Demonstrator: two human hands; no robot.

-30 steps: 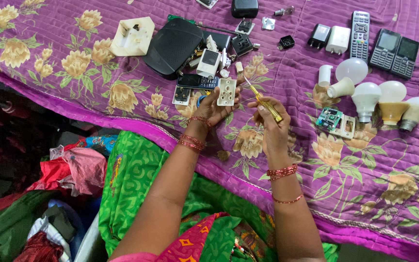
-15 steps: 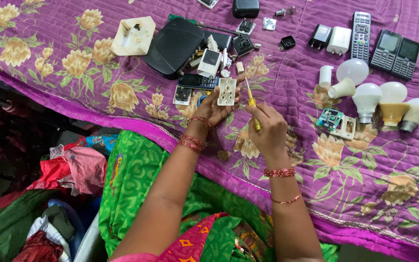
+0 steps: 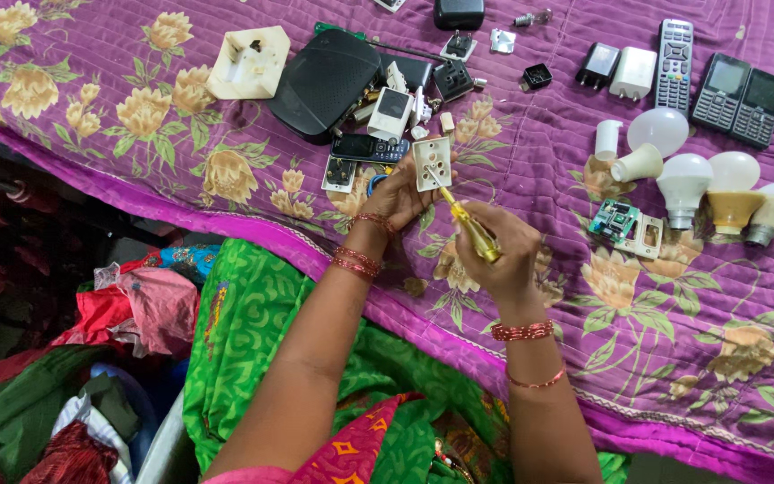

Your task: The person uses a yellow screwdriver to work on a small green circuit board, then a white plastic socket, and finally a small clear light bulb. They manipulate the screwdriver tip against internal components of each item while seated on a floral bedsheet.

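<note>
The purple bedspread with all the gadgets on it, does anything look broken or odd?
Yes. The cream square switch box near the top left has dark scorch-like marks. A bare green circuit board lies beside the white bulbs, out of any housing. The left hand props up a cream socket plate.

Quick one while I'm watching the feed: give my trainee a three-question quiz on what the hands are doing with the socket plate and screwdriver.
1. True or false: the left hand holds the cream socket plate up off the purple quilt.
2. Which tool is in the right hand? A) pliers B) yellow-handled screwdriver C) scissors
3. Where does the screwdriver's tip point?

Key
1. True
2. B
3. At the socket plate's lower edge; actual contact cannot be told.
</note>
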